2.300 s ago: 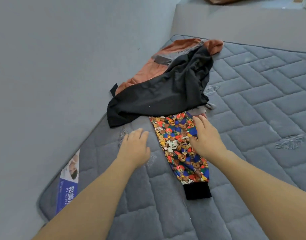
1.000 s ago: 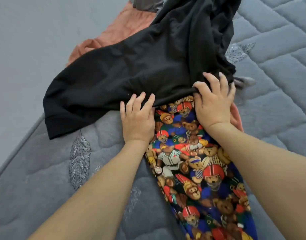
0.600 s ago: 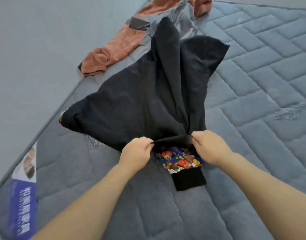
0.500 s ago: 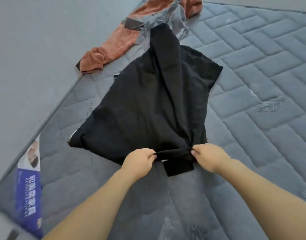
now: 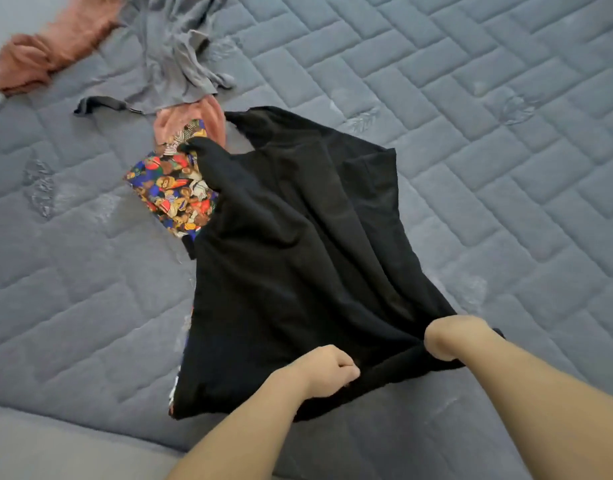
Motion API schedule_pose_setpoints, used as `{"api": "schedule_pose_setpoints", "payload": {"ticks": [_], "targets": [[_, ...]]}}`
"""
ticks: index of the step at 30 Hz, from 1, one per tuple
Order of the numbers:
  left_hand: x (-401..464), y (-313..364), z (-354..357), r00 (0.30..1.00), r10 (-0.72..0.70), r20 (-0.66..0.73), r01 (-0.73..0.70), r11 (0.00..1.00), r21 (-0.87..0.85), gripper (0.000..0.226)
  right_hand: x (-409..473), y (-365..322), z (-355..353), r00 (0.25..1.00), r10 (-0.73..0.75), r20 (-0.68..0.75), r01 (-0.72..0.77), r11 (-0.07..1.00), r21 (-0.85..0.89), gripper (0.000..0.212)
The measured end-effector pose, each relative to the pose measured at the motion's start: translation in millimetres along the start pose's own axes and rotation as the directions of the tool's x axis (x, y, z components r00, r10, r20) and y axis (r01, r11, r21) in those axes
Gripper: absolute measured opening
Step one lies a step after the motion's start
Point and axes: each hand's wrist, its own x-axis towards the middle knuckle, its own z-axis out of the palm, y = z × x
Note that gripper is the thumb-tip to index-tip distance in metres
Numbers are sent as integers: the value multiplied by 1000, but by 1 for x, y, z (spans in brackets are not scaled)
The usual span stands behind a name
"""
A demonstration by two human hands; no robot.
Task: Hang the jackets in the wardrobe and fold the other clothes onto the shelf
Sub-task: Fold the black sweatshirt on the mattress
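Note:
A black garment (image 5: 298, 258) lies spread down the middle of the grey quilted mattress (image 5: 505, 133). My left hand (image 5: 327, 370) and my right hand (image 5: 452, 336) both grip its near edge, fingers curled into the cloth. Under its left side shows a bear-print garment (image 5: 171, 192) in blue, red and yellow. An orange and grey jacket (image 5: 90, 39) lies crumpled at the far left, with one orange sleeve end (image 5: 190, 116) by the bear print.
The mattress edge (image 5: 73, 420) runs along the near left, with grey floor (image 5: 55, 452) beyond it. Bare quilted mattress stretches to the right of the black garment.
Both hands have dragged the black garment toward me and to the right, off the pile. The bear-print garment and the jacket are now partly uncovered at the far left.

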Motion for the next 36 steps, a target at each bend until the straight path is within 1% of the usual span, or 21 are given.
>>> {"api": "schedule_pose_setpoints", "payload": {"ticks": [1,2,3,5,7,9,10,13,15,17,18,20,22,25,26,27,28,30,32,34,36], "targets": [[3,7,1,1000,8,-25,-8,1000,26,23,-2,14,13,998,56,-4,-56,998,10,17],[5,9,-4,992,20,-124,-10,997,79,23,-6,23,23,995,103,-14,-102,994,29,15],[5,8,-15,960,34,-276,4,990,138,25,-8,28,29,991,132,-36,-129,990,64,16],[-2,-4,-49,819,27,-573,72,986,148,31,-10,23,25,984,129,-123,-106,978,180,23],[-12,-27,-91,671,-115,-733,169,986,0,41,-12,4,6,966,110,-232,-32,948,316,31],[-22,-58,-130,574,-327,-751,266,942,-206,49,-13,-24,-23,933,90,-348,55,921,386,37],[-25,-74,-146,558,-420,-716,271,908,-321,53,-14,-40,-40,910,73,-408,102,915,390,40],[-28,-106,-173,624,-548,-558,151,785,-602,63,-18,-93,-91,845,0,-535,255,879,403,47],[-22,-118,-180,626,-561,-542,140,764,-630,66,-19,-128,-122,799,-48,-599,352,845,402,50],[-15,-120,-184,616,-554,-560,105,762,-639,62,-20,-162,-148,726,-107,-679,447,824,348,52],[-12,-119,-186,645,-535,-546,56,745,-665,57,-20,-178,-162,679,-139,-721,488,819,302,54],[-10,-115,-188,755,-461,-467,-25,690,-723,42,-19,-207,-189,574,-190,-796,553,807,206,57],[-18,-118,-182,844,-373,-387,-6,713,-701,28,-19,-237,-216,470,-228,-852,563,821,91,58],[-33,-142,-171,849,-381,-366,44,742,-669,14,-17,-287,-249,277,-310,-909,461,874,-157,53],[-38,-150,-170,854,-397,-338,56,714,-698,12,-16,-306,-257,250,-350,-903,427,876,-222,51],[-44,-157,-172,866,-403,-296,66,679,-731,12,-15,-326,-264,256,-387,-886,413,872,-261,49],[-50,-162,-176,880,-400,-255,78,653,-754,13,-13,-346,-270,303,-409,-861,423,867,-263,51],[-60,-174,-186,902,-376,-211,82,629,-773,15,-8,-381,-276,467,-392,-792,454,875,-166,59],[-67,-183,-195,913,-364,-185,68,583,-809,18,2,-401,-278,568,-319,-758,431,900,-56,64],[-71,-189,-200,921,-360,-146,73,528,-846,22,8,-407,-279,607,-252,-753,375,927,-9,62],[-73,-191,-201,928,-350,-124,75,505,-860,25,14,-406,-284,620,-217,-754,341,940,9,52]]}}
